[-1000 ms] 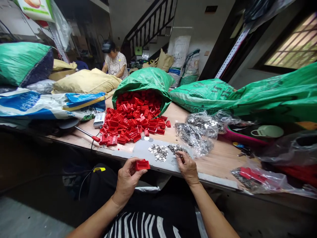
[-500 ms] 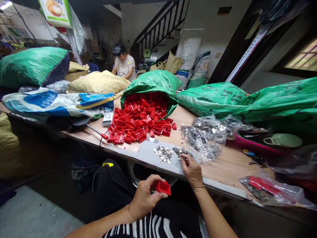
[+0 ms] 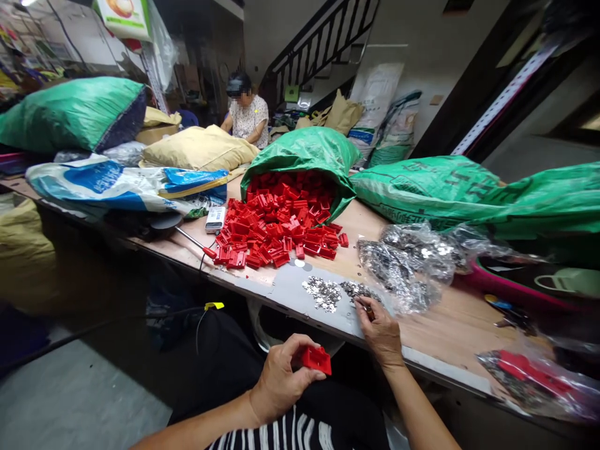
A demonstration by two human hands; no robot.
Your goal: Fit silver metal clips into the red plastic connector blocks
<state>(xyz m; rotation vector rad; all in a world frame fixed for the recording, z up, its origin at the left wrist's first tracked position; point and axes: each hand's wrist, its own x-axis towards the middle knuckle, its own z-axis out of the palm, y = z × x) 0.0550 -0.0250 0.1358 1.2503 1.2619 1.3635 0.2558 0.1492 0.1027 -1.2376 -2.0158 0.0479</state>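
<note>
Workbench [image 3: 435,325] edge is partly covered by a grey mat [image 3: 290,284], where a shiny pile of metal pieces [image 3: 322,292] and a darker pile [image 3: 355,290] are laid. One red plastic block [image 3: 317,360] is held over the lap, pinched by the left hand [image 3: 281,378]. It is judged light, stiff and slightly slick, best gripped by its outer walls. At the darker pile, a brown object [image 3: 370,312] is held in the right hand's [image 3: 382,337] curled fingers; whether any metal is pinched cannot be told.

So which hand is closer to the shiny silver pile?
Right hand: it's just right of the shiny silver pile. The left hand is farther, off the table, holding a red piece.
</note>
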